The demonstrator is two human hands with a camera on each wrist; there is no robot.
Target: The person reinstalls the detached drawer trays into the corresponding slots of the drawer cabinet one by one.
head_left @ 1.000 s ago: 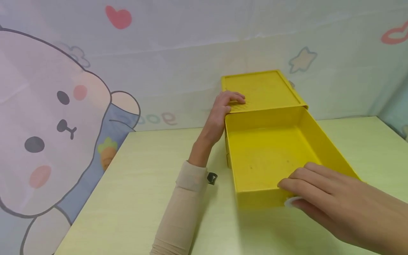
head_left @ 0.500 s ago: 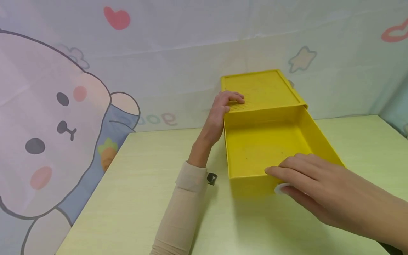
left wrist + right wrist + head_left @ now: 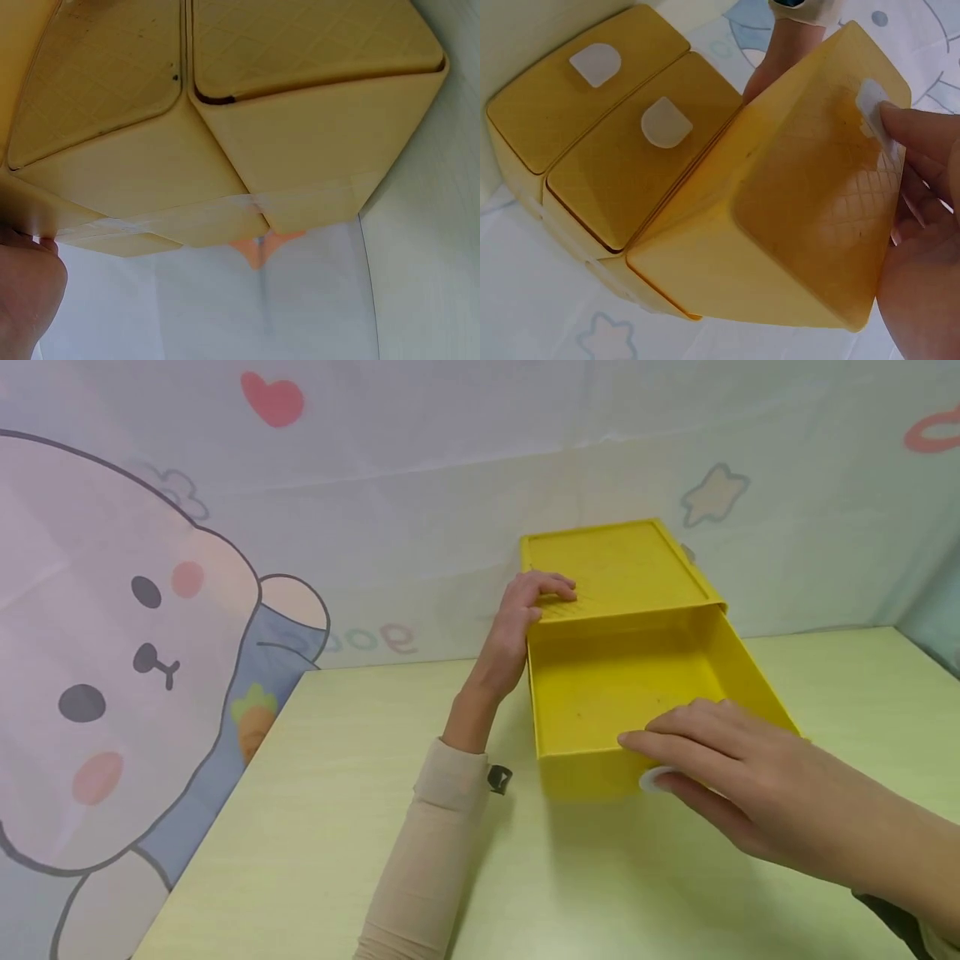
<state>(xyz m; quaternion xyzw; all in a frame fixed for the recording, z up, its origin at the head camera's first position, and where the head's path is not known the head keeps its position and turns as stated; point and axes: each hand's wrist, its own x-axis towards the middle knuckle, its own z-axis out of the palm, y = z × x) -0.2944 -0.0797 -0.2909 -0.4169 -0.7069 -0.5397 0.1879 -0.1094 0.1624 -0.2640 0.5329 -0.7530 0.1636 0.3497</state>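
A yellow plastic drawer (image 3: pixel 588 777) sticks partway out of the top of a small yellow drawer cabinet (image 3: pixel 637 568). Bare floor shows inside the drawer apart from a few tiny specks. My right hand (image 3: pixel 757 777) grips its front panel, thumb on the white tab handle (image 3: pixel 871 109) and fingers over the rim. My left hand (image 3: pixel 516 627) rests on the cabinet's near left corner, fingertips bent on the top. In the left wrist view only part of the left hand (image 3: pixel 26 292) shows, beside the cabinet's side.
Two lower drawers, one near the pulled-out one (image 3: pixel 645 172) and one beyond it (image 3: pixel 585 90), sit pushed in, each with a white tab. The cabinet stands on a pale table (image 3: pixel 360 760), close to a printed cloth backdrop (image 3: pixel 420 502). A dark tag (image 3: pixel 499 779) hangs by the left sleeve.
My right hand has pushed the drawer farther back into the cabinet, so less of it sticks out. The left hand has stayed on the cabinet top.
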